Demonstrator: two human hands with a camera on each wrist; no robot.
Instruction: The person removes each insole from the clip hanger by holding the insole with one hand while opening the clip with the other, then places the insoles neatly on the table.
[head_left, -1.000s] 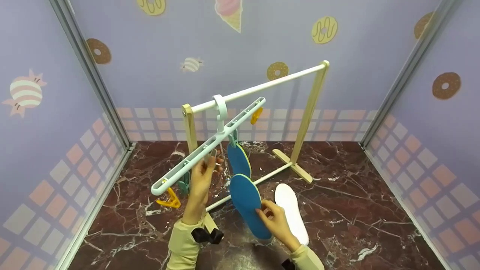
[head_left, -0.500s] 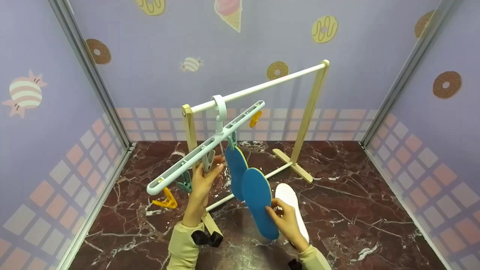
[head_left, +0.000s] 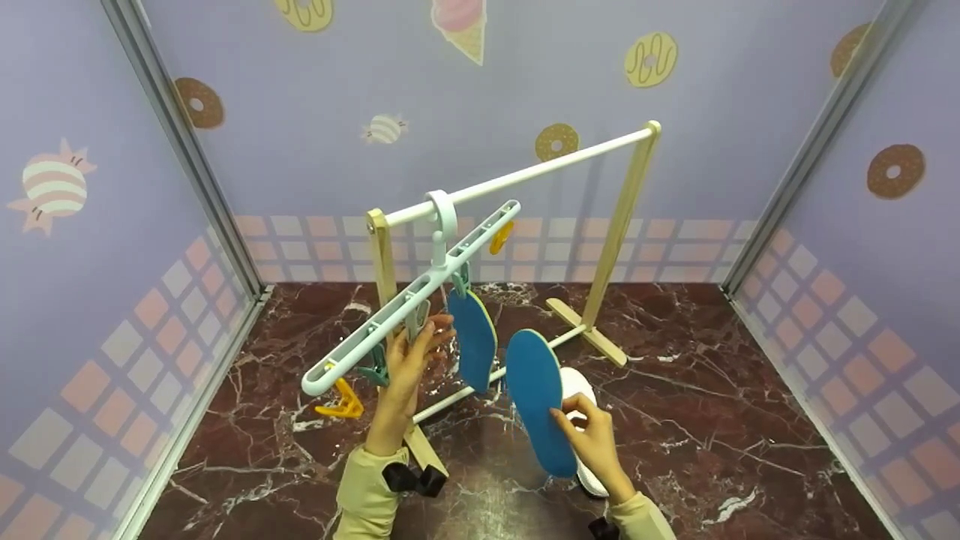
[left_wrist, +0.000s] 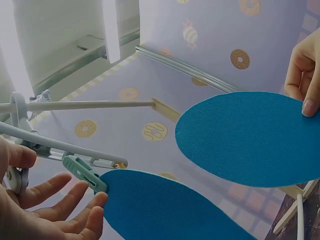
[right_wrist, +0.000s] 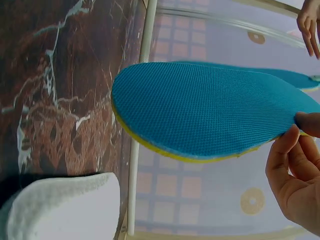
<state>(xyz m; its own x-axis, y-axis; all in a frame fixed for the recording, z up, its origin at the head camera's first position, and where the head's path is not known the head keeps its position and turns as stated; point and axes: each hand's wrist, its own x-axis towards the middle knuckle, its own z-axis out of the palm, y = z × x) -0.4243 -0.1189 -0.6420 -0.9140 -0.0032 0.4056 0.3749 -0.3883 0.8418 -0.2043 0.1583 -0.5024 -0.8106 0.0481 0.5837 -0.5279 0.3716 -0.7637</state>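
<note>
My right hand pinches the side edge of a blue insole with a yellow underside, held upright in the air. My left hand is raised under a pale hanger, thumb and forefinger gripping a grey clip on it. The other fingers stretch out, as the left wrist view shows. Another blue insole hangs from a green clip just beyond that hand. On the tabletop behind my right hand lies a white insole-shaped piece, partly covered in the head view.
A drying rack with a white top rail and wooden posts carries the hanger. Orange clips hang at both hanger ends, and a second green clip is near the left one. Patterned walls enclose the dark marbled tabletop.
My right hand has moved right with the blue insole, away from the hanging one, and now covers more of the white piece. The hanger has swung slightly; my left hand stays near the same spot.
</note>
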